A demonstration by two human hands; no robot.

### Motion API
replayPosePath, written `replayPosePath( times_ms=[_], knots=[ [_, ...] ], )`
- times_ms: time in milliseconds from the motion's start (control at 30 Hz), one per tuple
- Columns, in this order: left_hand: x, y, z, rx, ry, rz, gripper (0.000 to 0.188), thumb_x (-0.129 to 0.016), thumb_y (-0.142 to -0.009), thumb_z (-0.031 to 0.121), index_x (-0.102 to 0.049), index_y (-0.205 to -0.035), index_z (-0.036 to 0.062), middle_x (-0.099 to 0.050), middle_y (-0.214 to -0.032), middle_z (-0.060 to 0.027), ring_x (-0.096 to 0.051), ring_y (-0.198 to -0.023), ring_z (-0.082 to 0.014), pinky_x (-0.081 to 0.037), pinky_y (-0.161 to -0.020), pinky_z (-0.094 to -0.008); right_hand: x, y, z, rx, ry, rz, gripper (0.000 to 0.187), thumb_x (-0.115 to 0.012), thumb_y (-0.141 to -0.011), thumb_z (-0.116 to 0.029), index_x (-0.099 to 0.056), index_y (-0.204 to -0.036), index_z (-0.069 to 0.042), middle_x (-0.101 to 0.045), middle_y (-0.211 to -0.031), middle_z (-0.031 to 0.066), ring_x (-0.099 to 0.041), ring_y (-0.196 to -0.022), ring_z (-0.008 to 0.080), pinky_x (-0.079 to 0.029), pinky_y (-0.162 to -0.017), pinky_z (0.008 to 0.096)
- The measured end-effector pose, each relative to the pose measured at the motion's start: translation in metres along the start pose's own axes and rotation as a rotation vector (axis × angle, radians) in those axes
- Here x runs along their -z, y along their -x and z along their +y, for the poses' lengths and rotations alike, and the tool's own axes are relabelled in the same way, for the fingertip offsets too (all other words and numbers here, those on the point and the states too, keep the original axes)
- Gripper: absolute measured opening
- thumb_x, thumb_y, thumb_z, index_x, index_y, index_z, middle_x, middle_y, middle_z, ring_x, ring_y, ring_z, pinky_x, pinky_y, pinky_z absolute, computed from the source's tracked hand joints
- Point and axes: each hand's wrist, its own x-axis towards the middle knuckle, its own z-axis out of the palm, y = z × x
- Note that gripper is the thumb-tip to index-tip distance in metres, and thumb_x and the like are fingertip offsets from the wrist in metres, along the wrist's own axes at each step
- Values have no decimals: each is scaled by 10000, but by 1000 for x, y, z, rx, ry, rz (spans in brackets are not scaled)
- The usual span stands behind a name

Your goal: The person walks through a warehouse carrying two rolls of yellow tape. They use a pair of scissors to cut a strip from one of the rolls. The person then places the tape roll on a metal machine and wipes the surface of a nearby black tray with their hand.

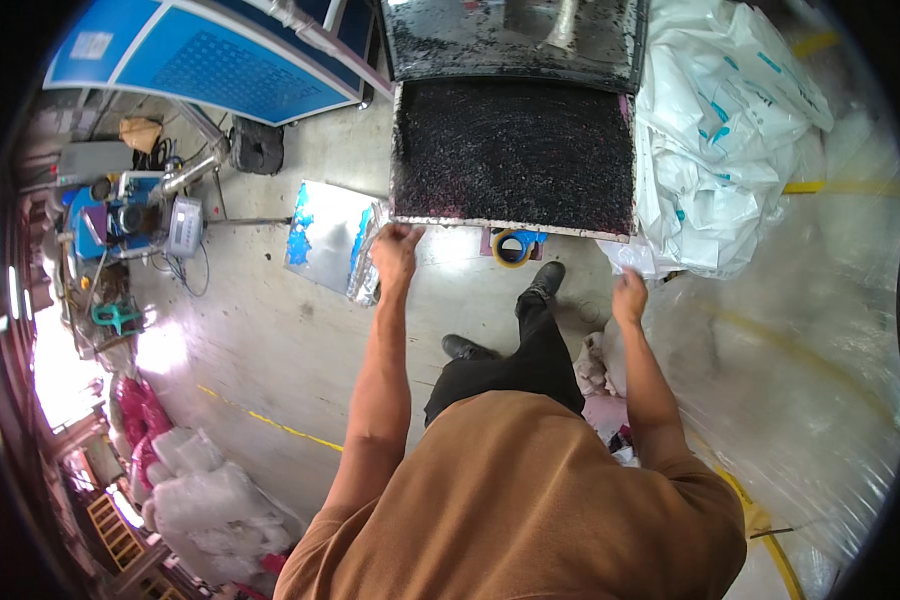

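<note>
A wide black tray with a pale, worn rim lies in front of me, its surface rough and dark. My left hand is closed by the tray's near left corner; crumpled clear plastic hangs beside it, and what the fingers pinch is hidden. At the near right, my right hand pinches the lower edge of a white plastic bag. That bag belongs to a heap of white plastic bags with blue-green print, right of the tray.
Beyond the tray is a dark panel strewn with black bits. A roll of tape sits under the near edge. Blue framed panels and a small machine stand left. Clear plastic sheeting covers the right side.
</note>
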Motion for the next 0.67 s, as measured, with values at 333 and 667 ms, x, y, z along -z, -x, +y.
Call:
replayPosePath(
  times_ms=[333, 667],
  knots=[
    [127, 238, -470, 630, -117, -225, 209, -696, -982, 142, -700, -1107, -25, -776, -1078, -155, -715, -888, -265, -600, -816, -419, -14, 226, 36, -111, 432, -394, 237, -624, -912, -166, -746, -1067, -36, -744, -1118, 208, -704, -1043, 435, -556, -912, 511],
    [238, 422, -600, 995, -213, 123, 307, -720, -971, 261, -745, -1013, -42, -786, -1061, -197, -734, -914, -293, -581, -819, -429, -87, 258, -164, 57, 387, -495, 228, -756, -850, -229, -740, -914, -11, -761, -891, 182, -745, -822, 363, -579, -766, 464]
  ],
)
